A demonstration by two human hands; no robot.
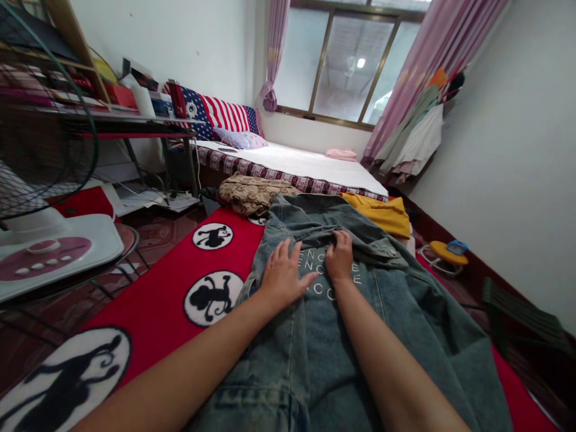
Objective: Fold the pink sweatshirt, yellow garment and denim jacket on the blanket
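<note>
A faded blue-green denim jacket [328, 342] lies spread out in front of me, with pale stitched lettering across its middle. Above the lettering a flap of denim is bunched and folded. My left hand [282, 273] rests on the jacket to the left of the letters, fingers apart and holding nothing. Just right of it, my right hand [341, 257] has its fingers bent together at the edge of the denim fold, pinching the cloth. Part of the lettering is hidden by both hands.
Beneath the jacket is a red blanket [157, 294] with monkey figures in white circles. A brown patterned cloth [252, 193] and a yellow garment [380, 215] lie at the far end. A fan [49, 234] stands left; a folding stool [526, 318] is right. A bed [297, 161] lies beyond.
</note>
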